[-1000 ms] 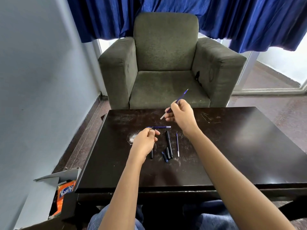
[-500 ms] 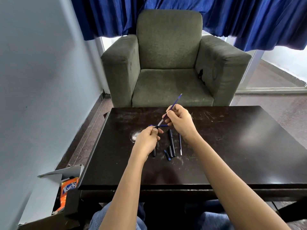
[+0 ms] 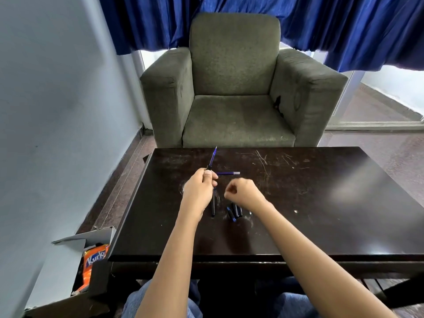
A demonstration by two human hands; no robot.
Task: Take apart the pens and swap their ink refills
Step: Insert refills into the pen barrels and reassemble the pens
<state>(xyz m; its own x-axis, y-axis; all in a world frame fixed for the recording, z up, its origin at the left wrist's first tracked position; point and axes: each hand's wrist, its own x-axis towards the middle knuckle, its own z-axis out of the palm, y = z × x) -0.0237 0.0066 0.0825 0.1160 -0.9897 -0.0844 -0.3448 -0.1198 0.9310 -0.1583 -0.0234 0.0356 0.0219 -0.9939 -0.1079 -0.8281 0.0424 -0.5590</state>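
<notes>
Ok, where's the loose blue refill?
In the head view, the refill lies on the table just right of the left hand, beyond the right hand, towards the armchair.

The table point(image 3: 321, 203) is dark wood with a glossy finish that mirrors the window light. Its top is scuffed with pale scratches and chalky smears. The armchair point(image 3: 234, 115) is covered in grey-green cloth, matt and slightly napped, with worn patches. The curtain point(image 3: 321, 24) is blue fabric with a faint sheen on its folds. The wall point(image 3: 57, 111) is smooth matt paint. The refill point(image 3: 212, 158) gripped by the left hand point(image 3: 198, 191) is thin translucent blue plastic, and the barrel point(image 3: 213, 205) under that hand is black plastic, faintly shiny. The box point(image 3: 87, 237) is matt grey card, and the snack packet point(image 3: 91, 260) is glossy orange film. The floor point(image 3: 378, 143) is polished speckled stone.
</notes>
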